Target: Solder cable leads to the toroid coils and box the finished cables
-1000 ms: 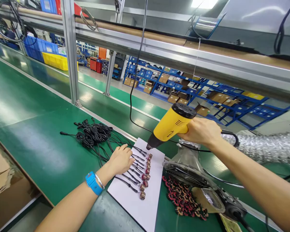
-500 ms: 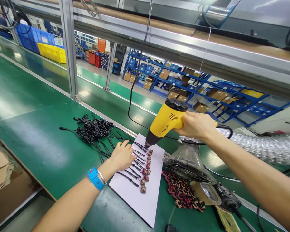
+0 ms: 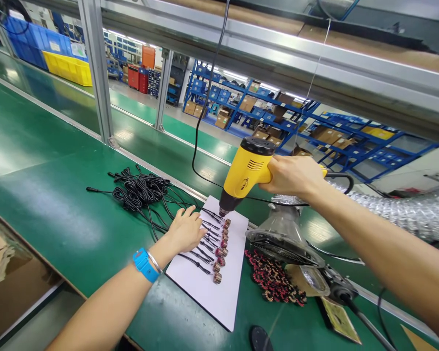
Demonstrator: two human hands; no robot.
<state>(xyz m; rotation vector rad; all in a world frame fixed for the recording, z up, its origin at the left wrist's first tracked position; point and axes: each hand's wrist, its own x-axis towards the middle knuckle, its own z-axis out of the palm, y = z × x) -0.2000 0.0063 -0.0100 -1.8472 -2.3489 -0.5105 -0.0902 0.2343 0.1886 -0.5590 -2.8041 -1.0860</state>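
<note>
My right hand (image 3: 296, 176) is wrapped round the handle of a yellow heat gun (image 3: 246, 170). Its dark nozzle points down at the far end of a row of small copper-wound coils (image 3: 224, 243). Those coils lie on a white board (image 3: 219, 302), each by the end of a black cable (image 3: 195, 263). Flat across the cables on the board's left side rests my left hand (image 3: 186, 231), fingers spread. Part of the cables is hidden beneath it. A blue wristband (image 3: 146, 264) is on my left wrist.
A tangled bundle of black cables (image 3: 141, 190) lies left of the board. To the right are a pile of red and black coils (image 3: 274, 280), a fume extractor hood (image 3: 283, 243) and its silver duct (image 3: 395, 209). A metal post (image 3: 95, 73) stands at the bench's back.
The heat gun has tilted more upright, its nozzle still over the far end of the row. My left hand stays on the cables. The whole view has shifted slightly.
</note>
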